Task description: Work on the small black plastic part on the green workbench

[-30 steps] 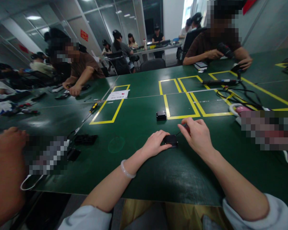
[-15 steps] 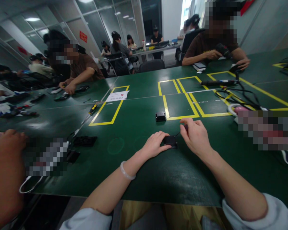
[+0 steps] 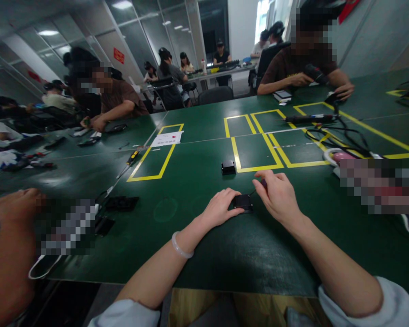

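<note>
My left hand (image 3: 222,206) grips the left side of a small flat black box (image 3: 243,202), holding it down on the green table (image 3: 204,254). Fingers lie along its far edge and the thumb along its near edge. Closed around a dark screwdriver (image 3: 263,183), my right hand (image 3: 276,193) is just right of the box. The thin shaft slants down to the box's far right corner; most of the handle is hidden in my fingers. Beyond my hands sits a second small black box (image 3: 228,167), which neither hand touches.
Yellow tape outlines (image 3: 259,169) mark the table ahead. A power strip (image 3: 71,222) and black parts (image 3: 122,203) lie left, near a co-worker's arm (image 3: 13,236). A yellow-black screwdriver (image 3: 132,157) lies farther off. Black cables (image 3: 351,136) spread at right. Co-workers sit opposite.
My hands stay almost in place, with the screwdriver still at the box's corner. The whole view has shifted very slightly. The co-worker's hand at far left has moved a little to the right.
</note>
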Motion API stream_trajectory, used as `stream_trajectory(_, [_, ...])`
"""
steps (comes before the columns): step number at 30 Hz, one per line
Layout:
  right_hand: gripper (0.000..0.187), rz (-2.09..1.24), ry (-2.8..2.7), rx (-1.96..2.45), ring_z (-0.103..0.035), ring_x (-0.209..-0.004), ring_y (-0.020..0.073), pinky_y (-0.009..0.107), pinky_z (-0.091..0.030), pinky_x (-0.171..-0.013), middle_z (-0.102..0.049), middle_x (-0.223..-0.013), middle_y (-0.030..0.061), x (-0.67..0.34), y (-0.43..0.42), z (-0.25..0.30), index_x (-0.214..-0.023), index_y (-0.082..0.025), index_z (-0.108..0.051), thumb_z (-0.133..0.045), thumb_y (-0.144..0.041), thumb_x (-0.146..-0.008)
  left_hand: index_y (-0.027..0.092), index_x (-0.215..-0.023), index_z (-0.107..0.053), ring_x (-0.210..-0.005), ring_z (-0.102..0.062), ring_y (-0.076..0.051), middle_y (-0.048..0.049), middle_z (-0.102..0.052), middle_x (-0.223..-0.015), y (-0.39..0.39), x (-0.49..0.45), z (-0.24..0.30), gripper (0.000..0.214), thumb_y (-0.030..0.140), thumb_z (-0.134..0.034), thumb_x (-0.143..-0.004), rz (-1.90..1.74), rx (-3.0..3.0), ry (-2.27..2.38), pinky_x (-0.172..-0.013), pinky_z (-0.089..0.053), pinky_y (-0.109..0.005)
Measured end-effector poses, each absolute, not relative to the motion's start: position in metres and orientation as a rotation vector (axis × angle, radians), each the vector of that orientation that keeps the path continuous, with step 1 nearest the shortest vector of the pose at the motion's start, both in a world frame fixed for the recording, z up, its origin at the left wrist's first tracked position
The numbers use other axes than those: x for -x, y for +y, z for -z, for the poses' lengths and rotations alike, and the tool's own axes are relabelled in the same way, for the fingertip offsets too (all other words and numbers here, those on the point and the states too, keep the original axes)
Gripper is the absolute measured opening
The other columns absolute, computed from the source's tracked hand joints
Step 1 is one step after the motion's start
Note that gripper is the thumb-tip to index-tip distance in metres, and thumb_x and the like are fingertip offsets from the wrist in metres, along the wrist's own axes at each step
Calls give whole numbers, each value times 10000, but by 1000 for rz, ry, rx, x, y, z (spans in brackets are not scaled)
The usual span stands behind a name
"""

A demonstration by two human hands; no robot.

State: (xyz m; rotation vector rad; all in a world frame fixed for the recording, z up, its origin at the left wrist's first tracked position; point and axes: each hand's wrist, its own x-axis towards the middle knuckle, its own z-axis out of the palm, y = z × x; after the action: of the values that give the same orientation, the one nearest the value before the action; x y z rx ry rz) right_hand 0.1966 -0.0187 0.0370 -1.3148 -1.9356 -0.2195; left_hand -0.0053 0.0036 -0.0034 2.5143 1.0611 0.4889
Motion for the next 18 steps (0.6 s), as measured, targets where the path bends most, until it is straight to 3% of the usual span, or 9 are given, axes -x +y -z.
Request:
stream_trajectory(10, [177,230,-1909,1304,-482,-589,146,280,-368,-663,-582,-667,2,-198,-18,-34,-894,-203,-533,-433,-345,-930,207,-1137,-511,-986,-543,-229,-66,-565,-1064,4,6,3,390,458,-596,-852,-480,-2502,1057,-858,-443,-373])
stream_trajectory(18, [190,213,-1914,1311,-503,-628,150,282,-364,-694,-628,-733,16,-197,-18,-37,-892,-197,-536,-408,-329,-938,209,-1138,-520,-990,-543,-226,-65,-565,-1077,4,5,2,385,450,-601,-849,-483,-2497,1056,-869,-443,-376])
